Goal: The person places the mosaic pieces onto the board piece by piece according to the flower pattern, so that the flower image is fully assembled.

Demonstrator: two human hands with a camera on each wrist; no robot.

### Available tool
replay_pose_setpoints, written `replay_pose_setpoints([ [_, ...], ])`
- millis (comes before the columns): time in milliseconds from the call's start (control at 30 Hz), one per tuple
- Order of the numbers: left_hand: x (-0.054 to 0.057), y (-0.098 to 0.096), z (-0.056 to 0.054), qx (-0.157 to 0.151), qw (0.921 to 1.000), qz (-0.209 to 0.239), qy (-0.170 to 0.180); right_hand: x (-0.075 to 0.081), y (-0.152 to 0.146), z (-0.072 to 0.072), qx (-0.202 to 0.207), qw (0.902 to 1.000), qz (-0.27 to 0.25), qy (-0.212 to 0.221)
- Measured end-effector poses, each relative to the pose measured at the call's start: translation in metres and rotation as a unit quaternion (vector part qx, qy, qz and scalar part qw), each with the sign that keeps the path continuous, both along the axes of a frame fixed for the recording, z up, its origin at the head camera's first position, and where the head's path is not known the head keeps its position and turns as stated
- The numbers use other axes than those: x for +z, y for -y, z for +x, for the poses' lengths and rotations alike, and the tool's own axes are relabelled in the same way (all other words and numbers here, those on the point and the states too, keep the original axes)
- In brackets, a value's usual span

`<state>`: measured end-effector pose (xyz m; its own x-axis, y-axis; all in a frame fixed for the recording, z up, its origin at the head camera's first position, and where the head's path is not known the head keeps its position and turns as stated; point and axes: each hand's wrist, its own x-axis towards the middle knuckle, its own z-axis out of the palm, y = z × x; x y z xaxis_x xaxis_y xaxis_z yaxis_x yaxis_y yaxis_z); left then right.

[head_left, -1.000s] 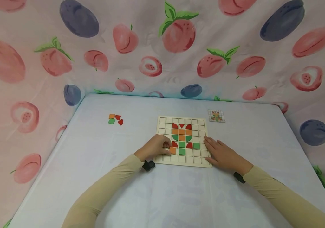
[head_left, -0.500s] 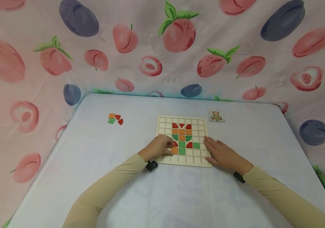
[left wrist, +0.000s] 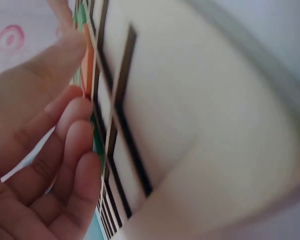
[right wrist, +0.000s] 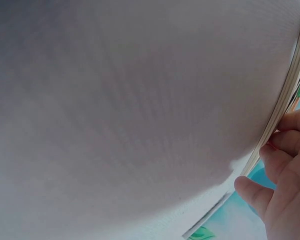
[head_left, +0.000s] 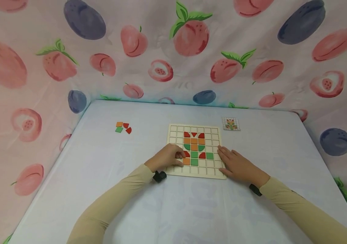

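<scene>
A square wooden grid board [head_left: 213, 171] lies on the table with red, orange and green tiles forming a pattern. My left hand [head_left: 167, 157] is at the board's left side, thumb and index finger at an orange square tile [head_left: 186, 161] left of a green square tile [head_left: 194, 162]. Seen from the left wrist, the thumb and index fingertip pinch that orange tile [left wrist: 88, 65] by its edges, the other fingers curled. My right hand [head_left: 240, 166] rests with extended fingers along the board's right edge; in the right wrist view its fingertips touch the board's side [right wrist: 277, 110].
Loose tiles lie at the far left: an orange square [head_left: 119, 124], a green square [head_left: 118, 129] and red quarter-rounds [head_left: 128, 130]. A small pattern card [head_left: 231, 124] sits behind the board's right corner. Peach-printed cloth [head_left: 161, 51] hangs around the white-covered table [head_left: 173, 210].
The orange tile has shifted right, up beside the green tile. My left hand moved right with it, then slightly back left. My right hand has stayed put.
</scene>
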<state>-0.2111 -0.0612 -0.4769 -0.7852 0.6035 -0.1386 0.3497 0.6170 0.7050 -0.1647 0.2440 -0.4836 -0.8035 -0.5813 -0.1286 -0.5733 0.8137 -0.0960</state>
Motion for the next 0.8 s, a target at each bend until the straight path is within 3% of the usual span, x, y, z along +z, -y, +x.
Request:
replay_pose_setpoints([
  [167, 0.003, 0.009, -0.006, -0.024, 0.9991, 0.029, 0.019, 0.001, 0.000, 0.001, 0.000, 1.0000, -0.006, -0.002],
  [433, 0.012, 0.032, -0.021, -0.030, 0.9971, 0.061, 0.035, -0.003, -0.001, -0.001, -0.003, 1.0000, 0.004, 0.004],
  [633, 0.018, 0.062, -0.036, 0.011, 0.9977, 0.066, 0.014, -0.004, 0.000, -0.001, -0.004, 1.0000, 0.002, 0.001],
  [800, 0.021, 0.097, -0.049, 0.051, 0.9966, 0.063, -0.015, -0.002, 0.000, 0.000, -0.006, 1.0000, 0.005, 0.006],
])
